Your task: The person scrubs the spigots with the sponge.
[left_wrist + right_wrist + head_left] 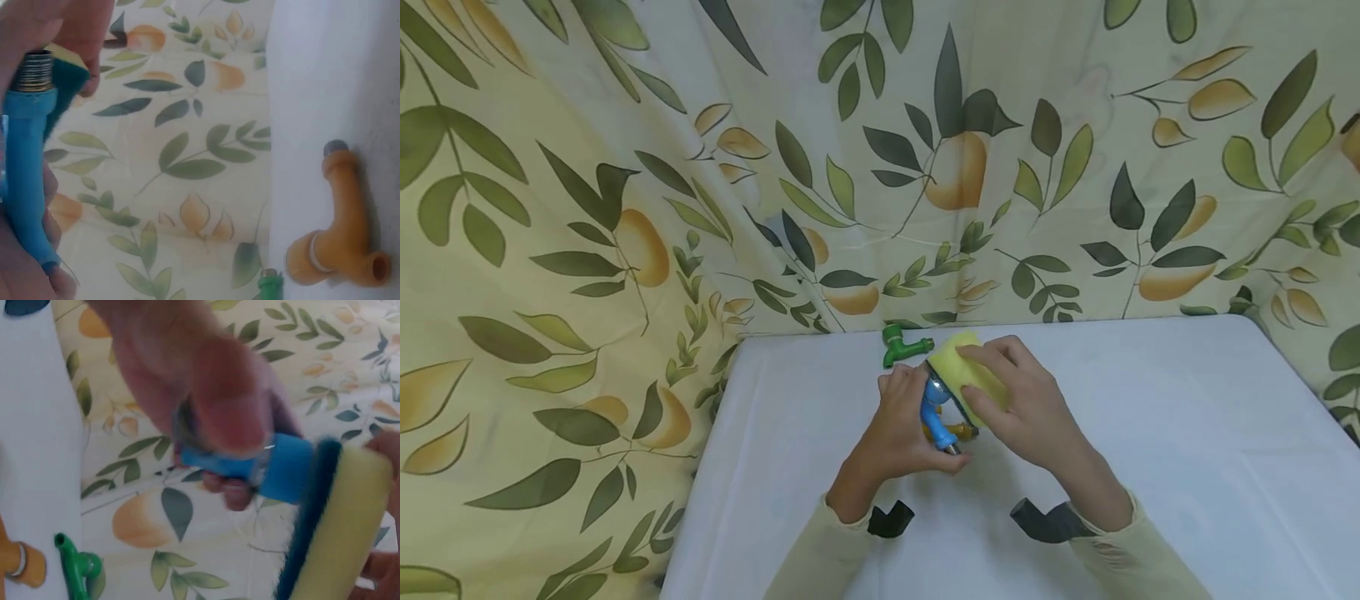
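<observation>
A blue plastic tap [936, 421] with a threaded metal end is gripped in my left hand [891, 429], held above the table. My right hand [1030, 408] pinches a yellow sponge [962, 367] with a dark green scouring side. In the right wrist view, that scouring side [312, 506] touches the round knob end of the blue tap [284, 467]. Left-hand fingers curl round the tap's body in the left wrist view, where its threaded end [35, 72] points up.
On the white table [1150, 417] lie an orange tap [350, 231], just below the hands, and a green tap [902, 346] near the back edge. A leaf-patterned cloth [820, 192] hangs behind and to the left. Dark straps with camera mounts [891, 520] sit at the wrists.
</observation>
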### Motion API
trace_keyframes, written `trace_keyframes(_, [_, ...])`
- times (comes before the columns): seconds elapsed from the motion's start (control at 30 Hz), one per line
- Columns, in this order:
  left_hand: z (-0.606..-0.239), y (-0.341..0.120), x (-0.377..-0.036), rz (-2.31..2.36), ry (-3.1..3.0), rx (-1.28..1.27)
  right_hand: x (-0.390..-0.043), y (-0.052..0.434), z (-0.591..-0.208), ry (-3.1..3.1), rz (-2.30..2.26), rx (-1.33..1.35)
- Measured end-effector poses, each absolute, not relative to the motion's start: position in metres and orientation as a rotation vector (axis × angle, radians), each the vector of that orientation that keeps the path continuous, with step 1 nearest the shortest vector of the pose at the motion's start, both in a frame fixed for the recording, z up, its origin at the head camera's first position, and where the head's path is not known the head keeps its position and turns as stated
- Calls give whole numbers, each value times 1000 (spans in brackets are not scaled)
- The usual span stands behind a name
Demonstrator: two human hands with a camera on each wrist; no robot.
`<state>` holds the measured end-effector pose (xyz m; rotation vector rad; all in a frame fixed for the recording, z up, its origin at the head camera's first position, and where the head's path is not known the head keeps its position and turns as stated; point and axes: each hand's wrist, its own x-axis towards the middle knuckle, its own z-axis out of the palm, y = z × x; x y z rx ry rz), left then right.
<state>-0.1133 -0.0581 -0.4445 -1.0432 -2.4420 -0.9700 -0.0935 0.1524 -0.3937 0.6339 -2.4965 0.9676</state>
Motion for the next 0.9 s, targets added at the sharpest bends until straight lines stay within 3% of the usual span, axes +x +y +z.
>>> trace_keyframes(0.23, [-440, -54, -112, -817, -2599, -900, -92, 147, -394, -2530, 918, 614])
trace_keyframes(0.53, [-428, -56, -106, -1342, -2779, -361, -93, 145, -400, -2628, 803, 418])
trace_keyframes(0.77, [-425, -64, -102, -1551, -2717, -719, -89, 146, -398, -2570, 693, 405])
trace_keyframes(0.9, [-425, -60, -98, -1502, -2618, -735, -86, 140, -403, -2489, 623, 423])
